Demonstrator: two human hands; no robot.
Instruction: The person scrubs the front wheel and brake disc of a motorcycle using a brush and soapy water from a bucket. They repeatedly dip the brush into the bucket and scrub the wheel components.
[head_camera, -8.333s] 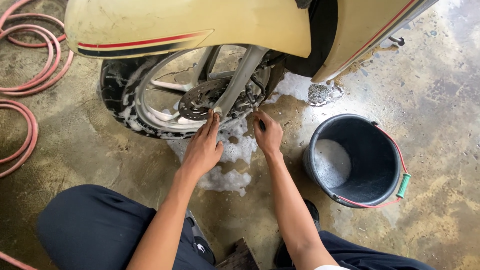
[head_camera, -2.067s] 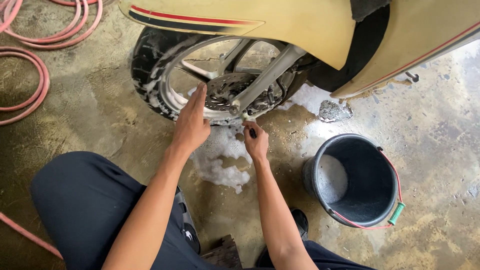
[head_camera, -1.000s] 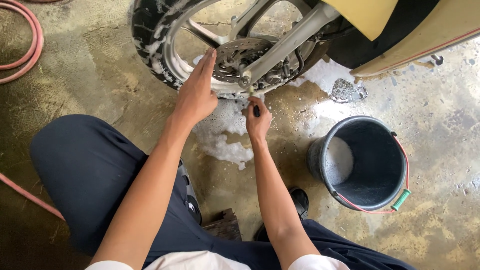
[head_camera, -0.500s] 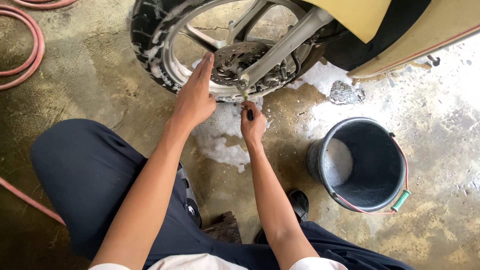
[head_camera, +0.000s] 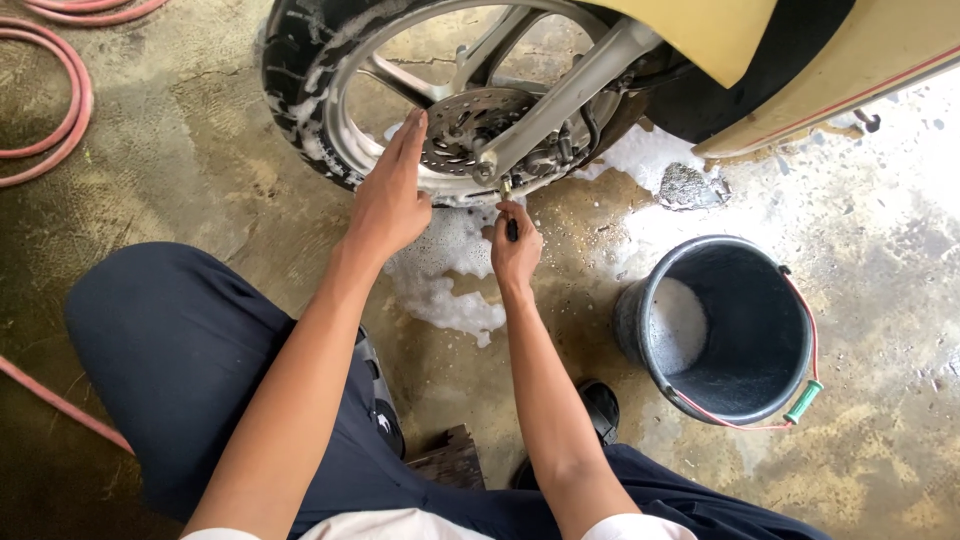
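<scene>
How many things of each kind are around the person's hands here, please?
Soapy black motorcycle wheel with silver rim: 1
Round black plastic bucket: 1
Small dark-handled brush in the right hand: 1
Coiled pink rubber hose: 1
Grey scrubbing pad on the floor: 1
Total: 5

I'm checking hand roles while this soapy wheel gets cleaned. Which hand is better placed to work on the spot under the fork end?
Probably the right hand: it grips a small brush whose tip sits just below the fork end. The left hand lies flat on the wheel rim, apparently steadying.
</scene>
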